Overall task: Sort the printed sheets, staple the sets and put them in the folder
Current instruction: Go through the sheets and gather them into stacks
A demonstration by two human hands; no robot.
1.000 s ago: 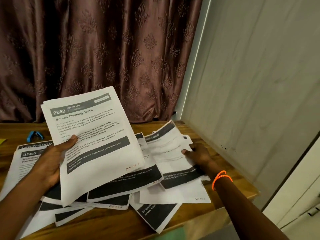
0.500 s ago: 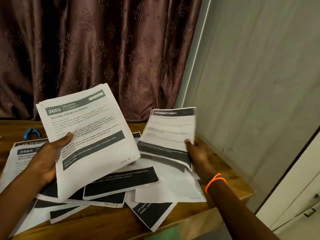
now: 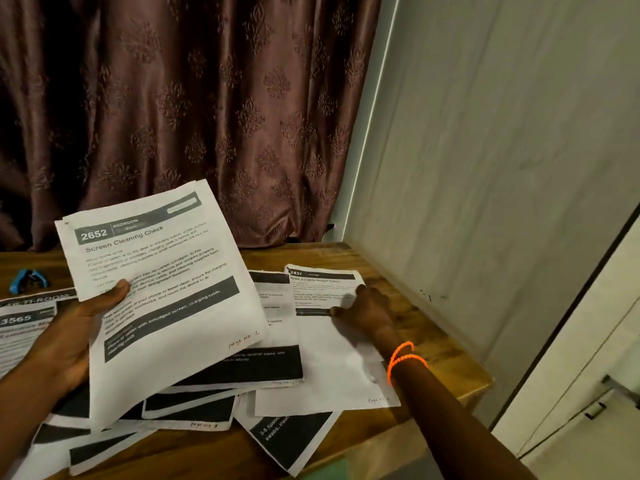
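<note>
Because thin white printed sheets (image 3: 277, 362) are light, limp and slide easily, pinch near an edge. Most lie scattered across the brown wooden counter (image 3: 429, 327). Left hand (image 3: 69, 334) grips the "2652" set (image 3: 162, 292); right hand (image 3: 367, 310) presses loosely on the "2437" page (image 3: 322, 282).

- Dim, warm indoor light; the brown patterned curtain (image 3: 180, 109) sinks into near-black at the upper left of the frame.
- The pale wall panel (image 3: 502, 150) at right is brightest.
- Fine print on the white printed sheets (image 3: 162, 289) is soft; straight edges bow near the frame's borders.
</note>
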